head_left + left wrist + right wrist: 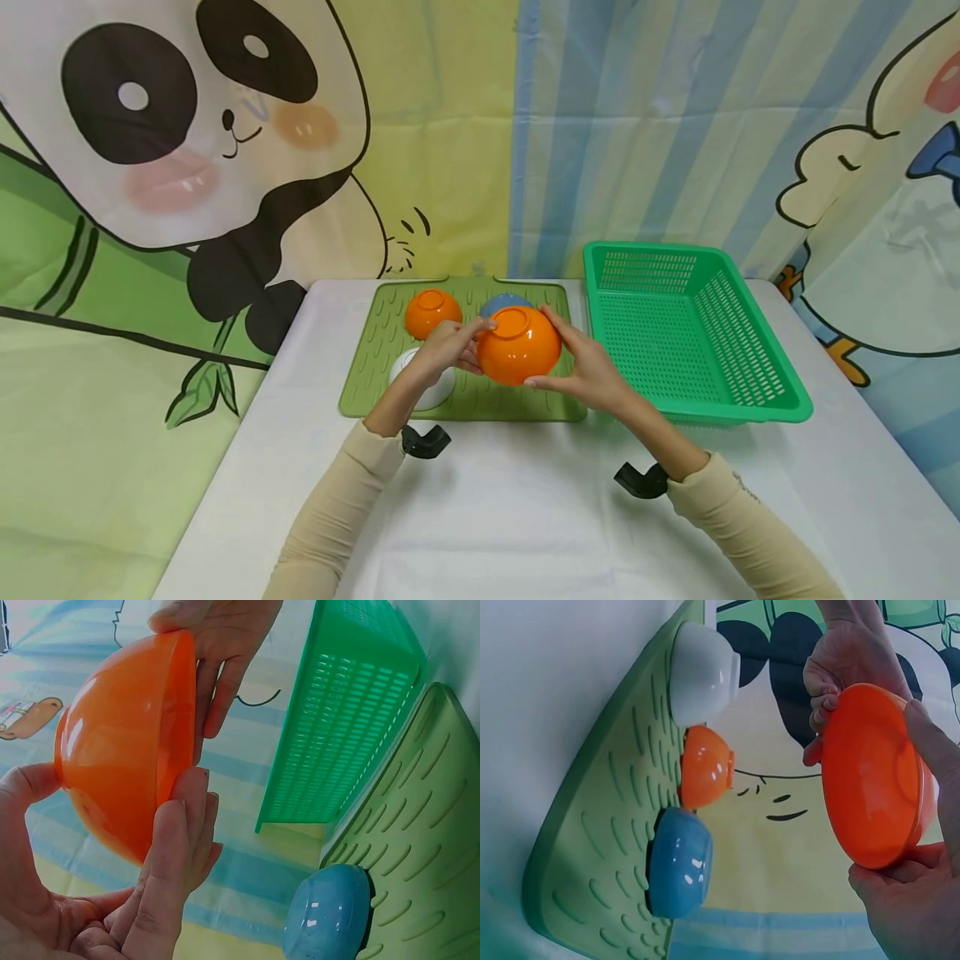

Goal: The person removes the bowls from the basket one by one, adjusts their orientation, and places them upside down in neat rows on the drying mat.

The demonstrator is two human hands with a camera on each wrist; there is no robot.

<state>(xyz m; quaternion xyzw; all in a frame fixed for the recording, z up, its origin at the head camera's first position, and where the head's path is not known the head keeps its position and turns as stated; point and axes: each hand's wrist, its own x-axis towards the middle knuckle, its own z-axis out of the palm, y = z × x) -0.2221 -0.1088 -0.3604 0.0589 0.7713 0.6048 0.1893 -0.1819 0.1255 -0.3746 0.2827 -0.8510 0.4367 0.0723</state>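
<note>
An orange bowl [525, 354] is held above the green draining mat [360, 379], tilted with its foot ring toward the head camera. On its left side my left hand [455, 346] grips it, thumb at the foot ring and fingers at the rim in the left wrist view. From the other side my right hand [592, 367] holds the bowl between thumb and fingers. Upside down on the mat sit another orange bowl [432, 312], a white bowl [435, 390] partly hidden by my left arm, and a blue bowl [504, 302] partly behind the held bowl.
A green perforated basket [772, 367] stands right of the mat, close to my right hand. Both rest on a table with a white cloth [517, 508]. A printed curtain [450, 133] hangs behind the table's far edge.
</note>
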